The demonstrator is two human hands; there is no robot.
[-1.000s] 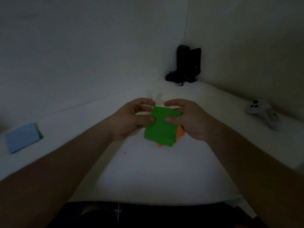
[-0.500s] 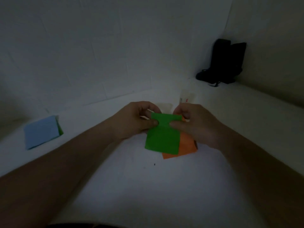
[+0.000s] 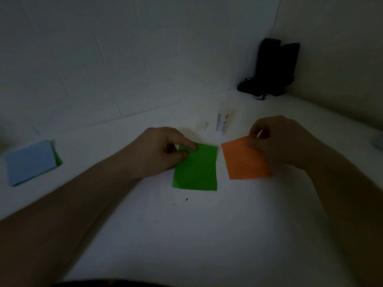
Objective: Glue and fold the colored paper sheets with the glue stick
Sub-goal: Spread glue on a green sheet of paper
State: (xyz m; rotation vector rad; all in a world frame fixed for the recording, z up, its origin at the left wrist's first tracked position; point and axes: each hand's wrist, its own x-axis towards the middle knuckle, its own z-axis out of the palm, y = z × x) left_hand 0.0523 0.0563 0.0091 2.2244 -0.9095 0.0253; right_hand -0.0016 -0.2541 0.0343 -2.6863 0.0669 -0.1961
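green sheet (image 3: 195,168) and orange sheet (image 3: 243,160) apart, each pinched by fingers

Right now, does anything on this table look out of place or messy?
Nothing much. The glue stick lies on its side behind the papers, its cap apparently off beside it. The green sheet and orange sheet look undamaged, each pinched by a hand. The scene is dim, so fine detail is unclear.

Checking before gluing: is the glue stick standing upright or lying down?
Upright. The glue stick stands on end on the table behind both papers, untouched by either hand.
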